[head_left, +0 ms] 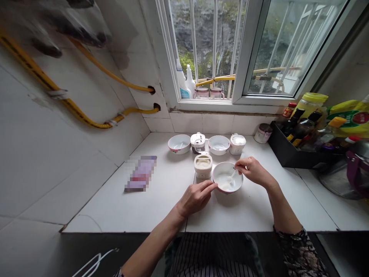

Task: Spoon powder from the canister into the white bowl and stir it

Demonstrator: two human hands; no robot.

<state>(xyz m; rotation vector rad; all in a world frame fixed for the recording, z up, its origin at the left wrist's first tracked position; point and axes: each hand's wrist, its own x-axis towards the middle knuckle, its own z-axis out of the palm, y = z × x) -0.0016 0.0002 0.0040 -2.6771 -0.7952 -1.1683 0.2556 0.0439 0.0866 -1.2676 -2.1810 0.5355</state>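
Observation:
My right hand [251,169] is closed on the handle of a small white spoon [232,175], whose end rests in a white bowl [219,169] with white material at the bottom. The fingers of my left hand [198,197] are closed at the near left rim of that bowl. Just left of the bowl stands an open white seasoning jar [203,161], filled with a pale substance. Behind are two more white bowls [179,144] [219,145], each with a spoon-like item inside, and two lidded jars [198,143] [238,144].
A blurred purple packet [141,173] lies on the white tiled counter [109,207] at left. On the right are a black box [291,154] of bottles, a small jar [263,133] and a pot with a glass lid [337,177]. A window frame [207,104] rises behind.

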